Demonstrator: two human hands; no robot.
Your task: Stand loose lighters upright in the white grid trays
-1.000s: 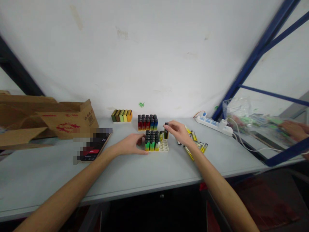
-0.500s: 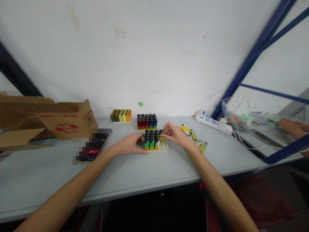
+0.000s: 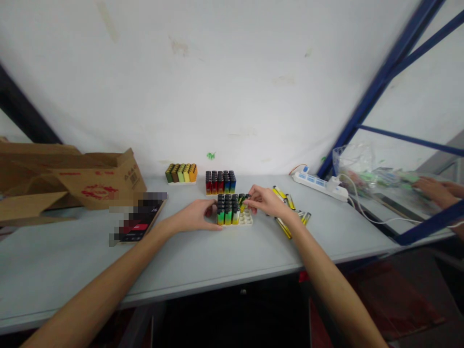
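A white tray (image 3: pixel 246 221) with round sockets holds upright lighters (image 3: pixel 228 212) with black tops and green, yellow or clear bodies. My left hand (image 3: pixel 195 215) is around the tray's left end, thumb along the front and fingers curled at the side. At the tray's back right, my right hand (image 3: pixel 264 200) pinches a yellow lighter (image 3: pixel 245 203) with a black top, tilted over the sockets; the fingers partly hide it. Several loose yellow lighters (image 3: pixel 283 228) lie on the table to the right, near my right wrist.
Behind stand a block of red and blue lighters (image 3: pixel 220 183) and one of green, brown and orange lighters (image 3: pixel 181 174). Left are a phone (image 3: pixel 143 220), partly pixelated, and an open cardboard box (image 3: pixel 105 181). Right are a power strip (image 3: pixel 321 185), a blue frame (image 3: pixel 362 108) and another person's hand (image 3: pixel 435 191).
My right hand has shifted slightly right and now has a tilted lighter at its fingertips. Another loose lighter shows beside my right forearm. My left hand stays at the tray.
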